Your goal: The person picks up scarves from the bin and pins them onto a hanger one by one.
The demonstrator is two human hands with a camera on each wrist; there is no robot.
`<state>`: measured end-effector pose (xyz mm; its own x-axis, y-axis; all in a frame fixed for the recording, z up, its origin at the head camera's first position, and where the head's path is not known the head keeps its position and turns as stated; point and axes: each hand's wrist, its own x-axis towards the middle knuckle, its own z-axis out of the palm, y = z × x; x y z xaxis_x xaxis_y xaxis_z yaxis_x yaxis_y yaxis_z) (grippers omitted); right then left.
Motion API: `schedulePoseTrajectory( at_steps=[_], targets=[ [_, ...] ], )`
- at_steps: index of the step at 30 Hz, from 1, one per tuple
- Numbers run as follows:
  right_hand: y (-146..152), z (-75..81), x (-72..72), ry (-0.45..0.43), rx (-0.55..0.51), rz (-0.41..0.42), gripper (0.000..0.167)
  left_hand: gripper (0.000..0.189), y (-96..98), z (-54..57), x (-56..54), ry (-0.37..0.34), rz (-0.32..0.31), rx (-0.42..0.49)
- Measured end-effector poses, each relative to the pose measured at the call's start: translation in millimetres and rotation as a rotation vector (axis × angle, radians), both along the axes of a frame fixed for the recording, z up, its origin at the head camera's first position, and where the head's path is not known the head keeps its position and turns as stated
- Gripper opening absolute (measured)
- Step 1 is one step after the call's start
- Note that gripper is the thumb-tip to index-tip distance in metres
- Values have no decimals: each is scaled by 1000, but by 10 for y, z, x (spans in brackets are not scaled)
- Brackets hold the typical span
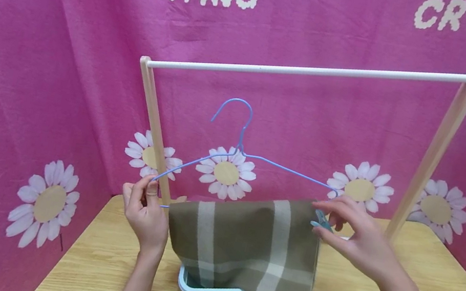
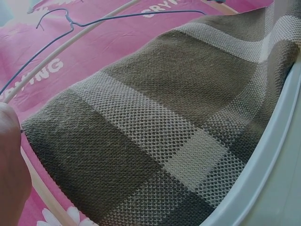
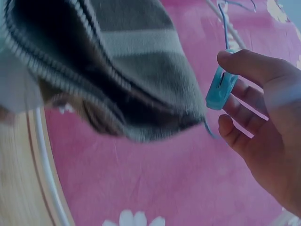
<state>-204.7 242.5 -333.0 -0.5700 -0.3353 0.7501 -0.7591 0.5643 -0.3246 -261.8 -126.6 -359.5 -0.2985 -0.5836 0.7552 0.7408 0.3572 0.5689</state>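
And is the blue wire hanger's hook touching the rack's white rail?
Apart: the head view shows pink backdrop between the hanger's hook and the white rail above it.

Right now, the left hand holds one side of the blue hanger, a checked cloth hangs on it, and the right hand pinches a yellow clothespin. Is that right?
Not quite: the clothespin in the right hand is teal, not yellow, as the right wrist view shows. The left hand does hold one side of the blue hanger, with the checked cloth hanging on it.
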Motion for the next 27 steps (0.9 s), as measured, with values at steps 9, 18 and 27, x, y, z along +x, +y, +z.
schedulePoseTrajectory(
  at_steps=[9,18,27],
  targets=[
    [-359,134,-131,0,25,102,47,16,-15,-23,-2,-28,-17,-2],
    [-704,252,-174,-44,40,153,40,16,-10,8,19,-26,-12,-3],
    [-1066,372,-230,-130,-4,159,38,18,22,-47,-2,-16,-12,-10]
  ],
)
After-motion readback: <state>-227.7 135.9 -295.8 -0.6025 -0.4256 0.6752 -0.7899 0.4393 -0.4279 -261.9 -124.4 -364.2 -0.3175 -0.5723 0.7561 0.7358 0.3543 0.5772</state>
